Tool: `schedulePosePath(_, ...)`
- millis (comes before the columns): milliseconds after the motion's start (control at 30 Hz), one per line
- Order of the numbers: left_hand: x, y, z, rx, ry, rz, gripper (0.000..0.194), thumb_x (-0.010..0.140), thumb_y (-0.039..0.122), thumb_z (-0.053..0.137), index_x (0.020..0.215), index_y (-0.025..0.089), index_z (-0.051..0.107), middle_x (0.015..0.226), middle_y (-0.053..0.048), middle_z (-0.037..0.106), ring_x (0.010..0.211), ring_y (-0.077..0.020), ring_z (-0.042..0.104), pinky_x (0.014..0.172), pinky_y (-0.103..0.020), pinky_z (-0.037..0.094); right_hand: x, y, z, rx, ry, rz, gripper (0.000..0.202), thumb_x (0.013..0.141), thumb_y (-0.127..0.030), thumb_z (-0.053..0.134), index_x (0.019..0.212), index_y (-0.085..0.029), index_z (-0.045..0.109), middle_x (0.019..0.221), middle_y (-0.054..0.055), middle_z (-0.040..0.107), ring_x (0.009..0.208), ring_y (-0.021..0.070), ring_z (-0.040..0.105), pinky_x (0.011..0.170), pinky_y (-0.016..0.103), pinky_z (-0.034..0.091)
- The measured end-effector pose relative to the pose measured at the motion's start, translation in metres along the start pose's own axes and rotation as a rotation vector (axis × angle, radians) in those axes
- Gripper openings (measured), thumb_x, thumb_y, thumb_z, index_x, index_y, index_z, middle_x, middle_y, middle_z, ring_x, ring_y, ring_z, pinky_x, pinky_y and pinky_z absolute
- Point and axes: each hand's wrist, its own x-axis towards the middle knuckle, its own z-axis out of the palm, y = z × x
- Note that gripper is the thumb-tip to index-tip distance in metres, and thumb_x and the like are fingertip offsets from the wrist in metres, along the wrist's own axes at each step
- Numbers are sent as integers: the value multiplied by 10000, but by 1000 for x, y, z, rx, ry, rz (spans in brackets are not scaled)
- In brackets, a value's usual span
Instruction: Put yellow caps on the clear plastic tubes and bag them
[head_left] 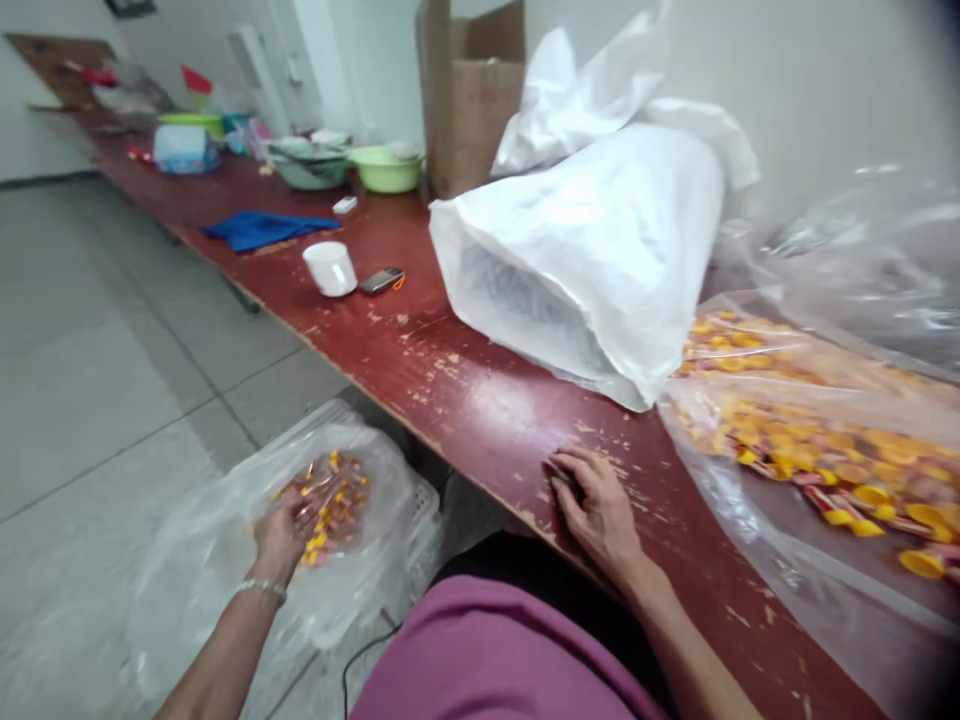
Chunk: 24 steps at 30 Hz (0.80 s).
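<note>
Left grip (281,530) down at eight o'clock, fingers in among the small, slim reddish pieces with yellow ends (337,510), and whether it has closed on any I can't tell! Those pieces lie heaped in a crumpled, cloudy plastic bag (195,550), below the edge of the scuffed dark-red worktop (420,370). Over at half past four, the right grip (600,505) rests on that worktop, fingers curled; anything between thumb and finger is too blurred to call. More yellow-ended pieces (855,460) show at half past three, with a big white sack (600,230) at half past one. Light, stiff, slick little things, I'd judge, apt to slide over one another; best taken by their middles, a few together, clear of the soft bag.
</note>
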Motion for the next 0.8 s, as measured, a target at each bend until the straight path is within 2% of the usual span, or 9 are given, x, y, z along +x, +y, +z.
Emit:
schedulePosePath(67, -19, 7, 19, 8, -127, 144, 103, 688, 117, 616, 764, 157, 559, 475, 63, 523, 414, -83, 504, 446, -184, 409, 1, 1, 1, -1, 12, 0, 185, 861, -215, 520, 1018, -195, 617, 1057, 98, 632, 982, 217, 585, 853, 392, 502)
schedulePosePath(133, -46, 15, 47, 103, -374, 410, 186, 659, 209, 683, 817, 177, 591, 493, 62, 550, 444, -92, 518, 462, -188, 416, 1, 2, 2, 2, 19, 0, 187, 857, -190, 519, 1019, -193, 611, 1056, 98, 628, 972, 217, 584, 842, 390, 503)
schedulePosePath(200, -76, 25, 83, 288, -558, 673, 211, 667, 286, 691, 837, 186, 616, 523, 45, 576, 497, -118, 553, 502, -216, 444, 0, 2, 3, 15, 22, 0, 195, 857, -170, 512, 1025, -196, 607, 1060, 96, 622, 972, 216, 580, 847, 394, 499)
schedulePosePath(333, -118, 47, 185, 538, -773, 1124, 188, 731, 265, 609, 898, 193, 659, 890, -33, 687, 810, -175, 633, 749, -291, 505, -3, 2, 2, 49, 20, -8, 222, 861, -137, 488, 1038, -209, 600, 1078, 89, 607, 993, 210, 571, 862, 393, 494)
schedulePosePath(400, -125, 59, 244, 585, -859, 1228, 260, 721, 195, 592, 975, 197, 648, 1032, -49, 662, 970, -203, 606, 896, -329, 467, -4, 2, 0, 60, 17, -7, 237, 861, -126, 482, 1051, -215, 591, 1093, 85, 601, 1012, 208, 566, 871, 391, 494)
schedulePosePath(500, -120, 75, 325, 577, -791, 1137, 383, 638, 104, 633, 1013, 175, 616, 1076, -81, 616, 1076, -259, 551, 1001, -384, 389, -4, 1, -3, 80, 19, 15, 265, 858, -106, 470, 1073, -222, 575, 1100, 78, 603, 1031, 201, 566, 894, 389, 496)
schedulePosePath(600, -105, 83, 381, 601, -748, 1040, 376, 530, 14, 671, 872, 157, 608, 897, -85, 612, 1106, -333, 523, 1005, -442, 361, -3, 1, -7, 110, 32, 36, 298, 841, -79, 459, 1078, -226, 564, 1069, 71, 619, 1011, 193, 583, 891, 376, 506)
schedulePosePath(700, -89, 83, 407, 641, -708, 935, 313, 488, -78, 634, 661, 169, 554, 697, -53, 566, 1103, -369, 522, 983, -449, 362, -3, 4, -9, 117, 56, 9, 342, 807, -66, 469, 1097, -223, 558, 1056, 78, 626, 977, 196, 602, 840, 354, 527)
schedulePosePath(800, -80, 84, 417, 637, -676, 869, 269, 550, -73, 643, 677, 151, 568, 699, -54, 570, 1128, -364, 510, 987, -437, 359, -5, 8, -5, 110, 22, -12, 387, 761, -51, 502, 1105, -218, 557, 1060, 78, 631, 946, 195, 610, 789, 329, 536)
